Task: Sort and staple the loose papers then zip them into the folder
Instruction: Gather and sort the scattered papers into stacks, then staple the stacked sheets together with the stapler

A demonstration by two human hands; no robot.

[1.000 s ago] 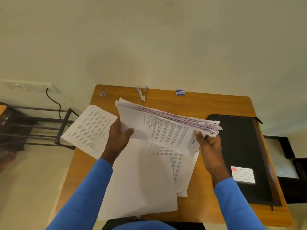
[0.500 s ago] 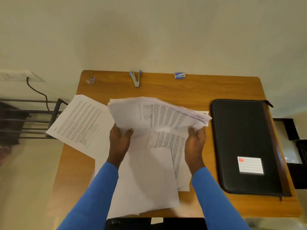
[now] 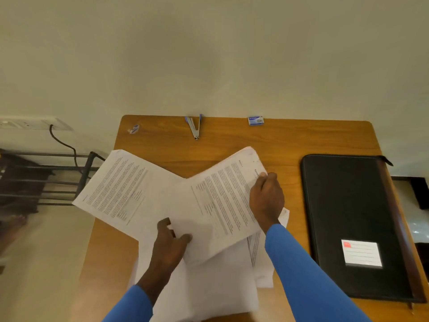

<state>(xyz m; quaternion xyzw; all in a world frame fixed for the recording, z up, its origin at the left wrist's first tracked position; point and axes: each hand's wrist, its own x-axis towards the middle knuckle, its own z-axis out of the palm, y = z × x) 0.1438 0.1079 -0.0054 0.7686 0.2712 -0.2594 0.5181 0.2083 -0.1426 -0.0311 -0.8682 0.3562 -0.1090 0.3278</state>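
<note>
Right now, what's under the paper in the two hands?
More white sheets lie under the printed paper, one with print peeking out on the right. How many are stacked there is hidden.

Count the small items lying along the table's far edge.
3: a small scrap near the left corner, the opened stapler at the middle, a small blue box right of it. None seems hidden.

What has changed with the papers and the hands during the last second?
The stack of papers came down toward the loose sheets and turned, printed face up. The right hand now grips its far right corner, the left hand its near left edge. The stapler, staple box, black zip folder and left printed sheet stayed put.
</note>
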